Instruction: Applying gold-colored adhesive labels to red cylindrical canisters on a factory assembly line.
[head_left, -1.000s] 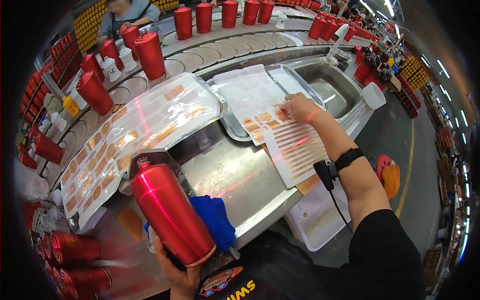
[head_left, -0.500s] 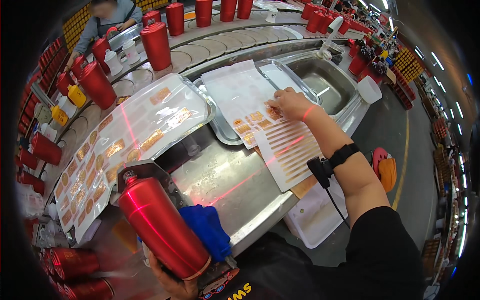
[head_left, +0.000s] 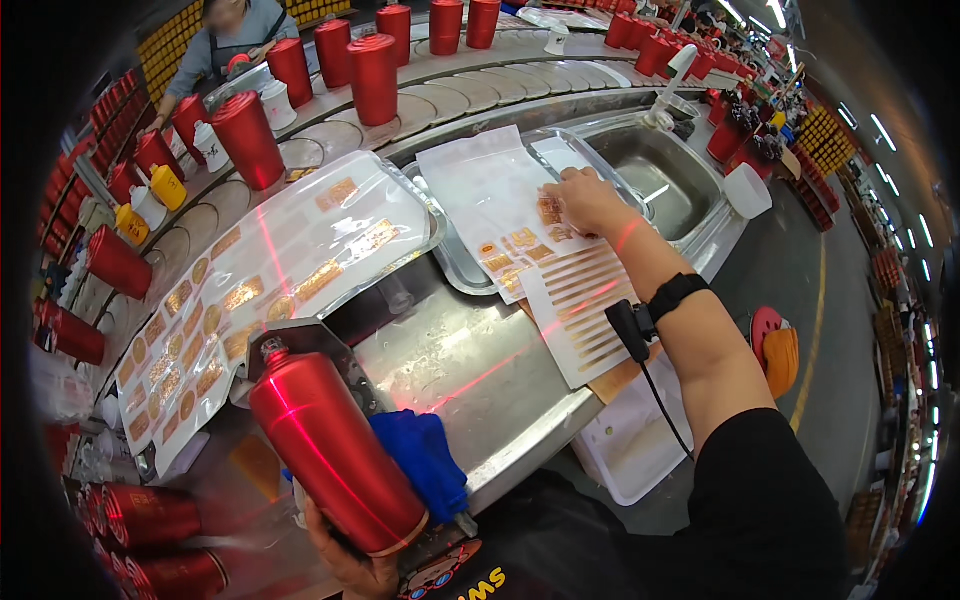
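Note:
A red metal bottle (head_left: 335,455) lies tilted in front of me, its neck near a grey metal bracket (head_left: 310,350). My left hand (head_left: 350,560) is wrapped round its lower end, partly hidden beneath it. Farther off, my right hand (head_left: 590,205) bends its fingers down onto a gold decal (head_left: 550,208) on a white decal sheet (head_left: 475,175); the fingertips are partly hidden. Other gold decals (head_left: 520,240) lie just below. A sheet with gold stripes (head_left: 580,310) overlaps the near edge. A blue cloth (head_left: 425,460) bunches beside the bottle.
A tray with a large sheet of gold decals (head_left: 290,230) sits at left. Beyond it, a conveyor (head_left: 450,95) carries red bottles (head_left: 373,80). A steel sink (head_left: 660,175) is at the far right, a white bin (head_left: 630,460) below the bench edge. Someone sits across the conveyor.
The conveyor's red bottles have shifted rightward. My right fingers have moved slightly up the sheet, with the gold decal now apart from the others. My left hand still holds the bottle.

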